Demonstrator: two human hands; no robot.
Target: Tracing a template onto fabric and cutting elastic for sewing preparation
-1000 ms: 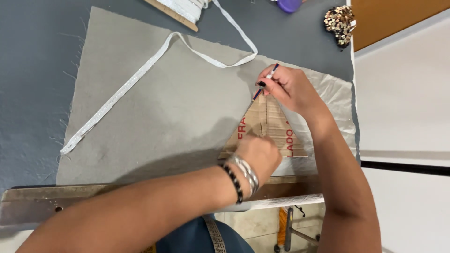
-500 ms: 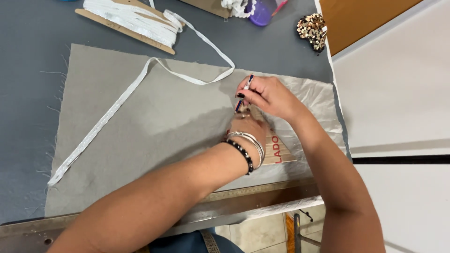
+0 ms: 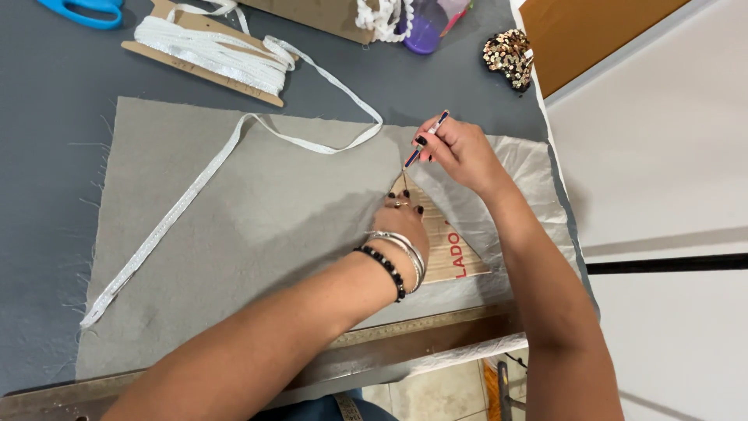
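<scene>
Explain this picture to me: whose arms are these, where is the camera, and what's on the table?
There is no machine: a person works with bare hands, filmed from a head-worn camera looking down. The left hand, wearing bracelets, presses a triangular cardboard template flat on grey fabric. The right hand holds a pencil, its tip at the template's top corner. White ribbon trails across the fabric from a wound card. Blue scissors, a purple bottle and a sequined piece lie at the far edge of the table; a metal ruler lies along the near one.

Pencil (image 3: 425, 140) tip now nearer apex, seemingly.
</scene>
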